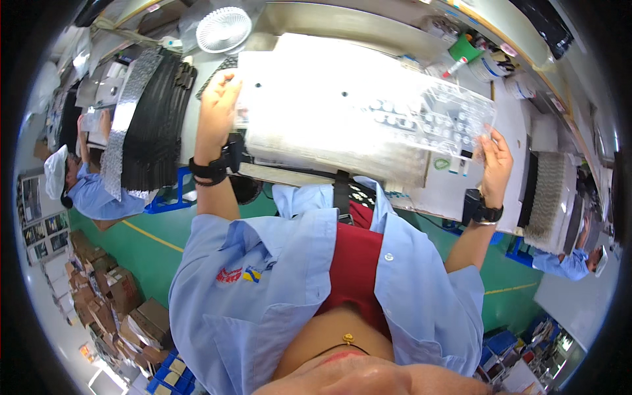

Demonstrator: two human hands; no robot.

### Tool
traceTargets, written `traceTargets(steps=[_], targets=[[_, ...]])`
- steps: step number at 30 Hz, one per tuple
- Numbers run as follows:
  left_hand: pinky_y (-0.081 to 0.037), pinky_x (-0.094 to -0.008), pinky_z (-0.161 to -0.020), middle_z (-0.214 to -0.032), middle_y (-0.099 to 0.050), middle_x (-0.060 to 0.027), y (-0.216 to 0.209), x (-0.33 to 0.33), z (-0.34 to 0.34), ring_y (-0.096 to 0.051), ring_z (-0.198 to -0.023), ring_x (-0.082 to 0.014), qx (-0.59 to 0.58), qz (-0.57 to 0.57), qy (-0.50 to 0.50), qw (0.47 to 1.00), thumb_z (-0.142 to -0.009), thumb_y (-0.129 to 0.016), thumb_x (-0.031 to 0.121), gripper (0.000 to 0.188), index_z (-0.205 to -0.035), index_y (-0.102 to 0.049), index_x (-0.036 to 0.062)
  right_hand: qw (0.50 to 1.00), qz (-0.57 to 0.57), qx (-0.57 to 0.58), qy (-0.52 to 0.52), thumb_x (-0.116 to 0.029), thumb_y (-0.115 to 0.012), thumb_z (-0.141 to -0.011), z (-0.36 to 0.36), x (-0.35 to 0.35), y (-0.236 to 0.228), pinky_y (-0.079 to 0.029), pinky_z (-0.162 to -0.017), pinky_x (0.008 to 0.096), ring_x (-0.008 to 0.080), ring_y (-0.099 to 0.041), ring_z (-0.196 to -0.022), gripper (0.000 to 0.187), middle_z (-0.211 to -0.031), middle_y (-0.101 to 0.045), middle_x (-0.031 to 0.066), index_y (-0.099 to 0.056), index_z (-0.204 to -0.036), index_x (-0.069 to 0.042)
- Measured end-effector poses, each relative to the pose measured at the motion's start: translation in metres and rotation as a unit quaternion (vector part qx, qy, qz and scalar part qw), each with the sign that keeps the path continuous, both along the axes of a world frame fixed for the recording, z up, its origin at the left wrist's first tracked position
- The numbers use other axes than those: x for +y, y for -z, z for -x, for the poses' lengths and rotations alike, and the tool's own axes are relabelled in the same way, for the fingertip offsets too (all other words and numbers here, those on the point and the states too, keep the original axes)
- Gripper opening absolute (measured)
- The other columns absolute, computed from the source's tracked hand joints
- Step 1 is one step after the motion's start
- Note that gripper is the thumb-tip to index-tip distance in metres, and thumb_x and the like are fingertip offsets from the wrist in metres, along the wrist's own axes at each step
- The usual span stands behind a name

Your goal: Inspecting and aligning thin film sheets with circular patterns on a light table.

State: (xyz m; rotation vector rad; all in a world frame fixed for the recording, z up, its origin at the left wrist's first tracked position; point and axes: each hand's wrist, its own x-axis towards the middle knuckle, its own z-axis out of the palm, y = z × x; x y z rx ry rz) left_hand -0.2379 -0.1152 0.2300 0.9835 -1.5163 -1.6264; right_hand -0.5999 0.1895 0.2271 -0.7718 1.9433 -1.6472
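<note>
A long, thin, clear plastic panel (pixel 446 117) with rounded shapes and small dark holes stretches between my hands. My left hand (pixel 220 102) pinches its left end, thumb and fingers closed at the edge. At the right end, my right hand (pixel 495 155) grips the lower corner between thumb and fingers. Beneath the panel lies a brightly glowing white work surface (pixel 316 56); its glare washes out the panel's middle, so that part's details are hidden. A small green ring-shaped item (pixel 442 164) rests on the table below the panel's right part.
Stacked black sheets (pixel 155 125) and bubble wrap (pixel 131 112) stand at the left. A white ribbed bowl (pixel 224 29) is at the back left. A green container (pixel 465 49), a red-capped marker (pixel 454 67) and white tubs (pixel 490 66) sit back right. Co-workers work on both sides.
</note>
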Motion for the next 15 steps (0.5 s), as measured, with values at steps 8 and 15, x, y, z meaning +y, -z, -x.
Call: traceTargets(steps=[8,15], targets=[[-0.044,-0.0186,-0.062,-0.084,-0.057,-0.0019,-0.001,0.01,0.014,-0.054,-0.071,-0.0056,0.101,-0.093,0.043,0.99,-0.09,-0.045,0.011,0.017,-0.102,-0.05,0.0003,1.0,-0.014,-0.022,0.005,-0.01,-0.052,-0.086,0.023,0.011,0.012,-0.037,-0.059,0.0168,0.0029,-0.048,-0.064,0.029,-0.082,-0.061,0.0033,-0.05,-0.114,0.0],[-0.046,-0.0245,-0.074,-0.088,-0.058,-0.0073,-0.007,0.023,0.022,-0.057,-0.082,-0.0117,0.028,0.091,0.119,0.988,-0.077,-0.059,-0.004,0.031,-0.104,-0.046,0.002,1.0,0.017,-0.008,0.015,-0.005,-0.053,-0.085,0.03,0.023,0.023,-0.041,-0.068,0.0208,0.0077,-0.053,-0.072,0.016,-0.082,-0.06,0.0036,-0.052,-0.1,0.0]])
